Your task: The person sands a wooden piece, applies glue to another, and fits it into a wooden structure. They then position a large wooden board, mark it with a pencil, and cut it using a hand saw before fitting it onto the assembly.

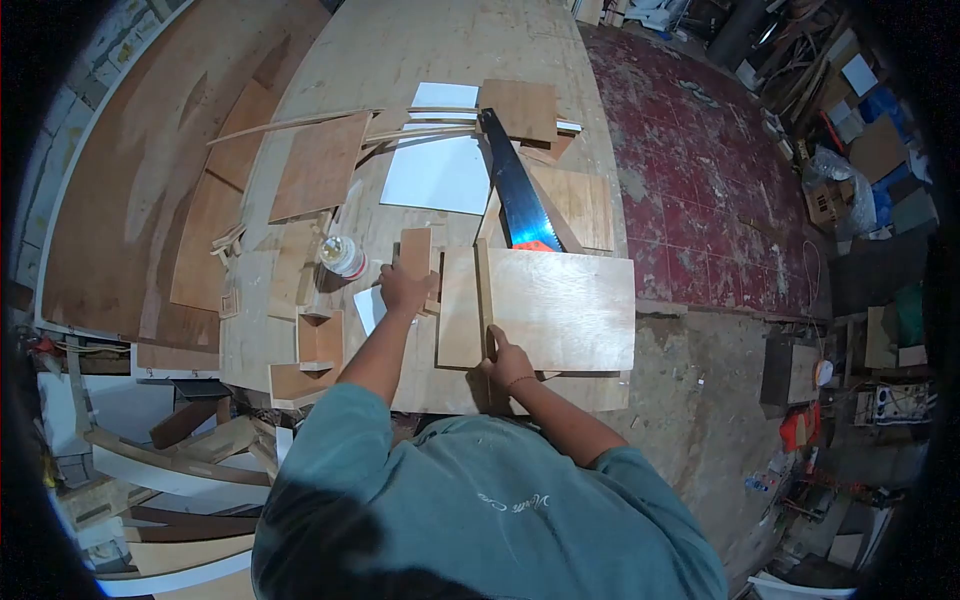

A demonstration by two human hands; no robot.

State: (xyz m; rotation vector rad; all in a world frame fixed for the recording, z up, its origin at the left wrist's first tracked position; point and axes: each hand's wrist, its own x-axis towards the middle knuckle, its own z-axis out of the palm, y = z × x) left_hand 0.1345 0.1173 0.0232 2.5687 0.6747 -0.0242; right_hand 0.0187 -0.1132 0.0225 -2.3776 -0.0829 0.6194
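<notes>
Pale Board: Hand Positions and Surrounding Parts

The pale board [570, 305] lies flat on the worktable [420, 30] and serves as reference. At its near edge, the right hand [508, 366] is partly curled, one finger extended against the near end of the wooden strip [486, 290]; whether it clamps strip or board cannot be told. The strip crosses the board near its left end. Left of the board stands an angled wooden assembly [321, 342], well apart. Just beside the board's left edge, the left hand [403, 288] is closed around the small brown panel [415, 250]. Farther left is the labelled jar [343, 257]. Beyond the board's far edge lie the handsaw [516, 190], orange handle nearest, the white sheet [435, 172] and the square brown panel [520, 108].
</notes>
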